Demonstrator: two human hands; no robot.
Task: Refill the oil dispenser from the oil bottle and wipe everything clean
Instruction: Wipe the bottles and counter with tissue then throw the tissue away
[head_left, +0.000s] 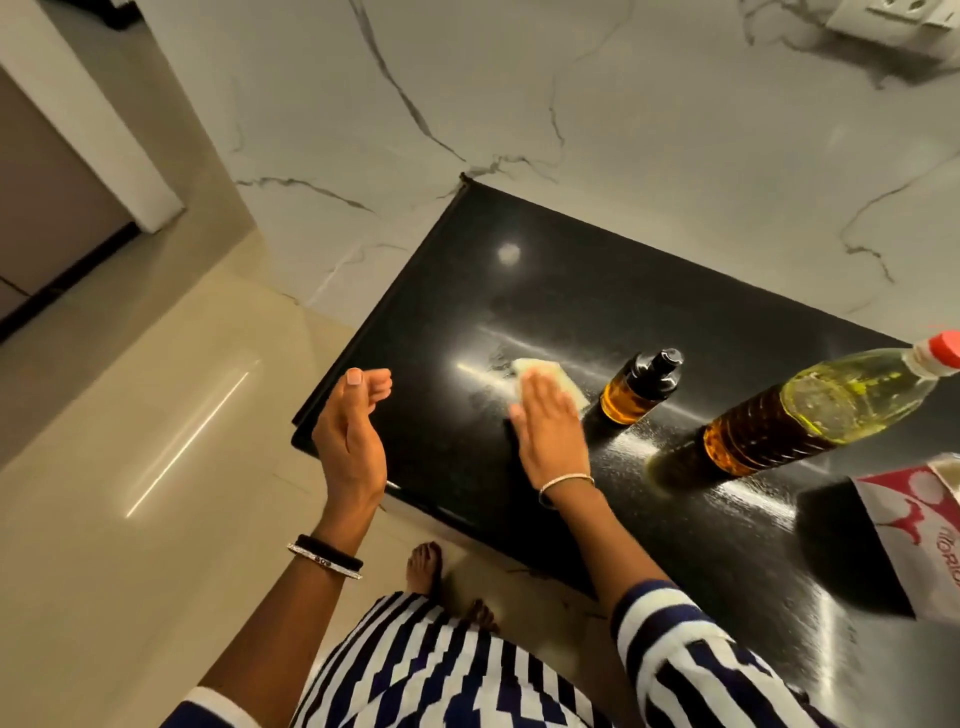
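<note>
Flatly, right hand (550, 434) presses tissue (574, 389) beside oil dispenser (636, 391), fingers (543, 397) straight together (left hand (350, 434) loosely curled over counter (571, 291) edge).

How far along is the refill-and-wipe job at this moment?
Refill looks done: the oil dispenser holds amber oil with its cap on, and the oil bottle is capped. In hand: the right hand presses a cloth on the black counter. The left hand is idle. Left: smears near the cloth; whether the bottles were wiped can't be told.
</note>
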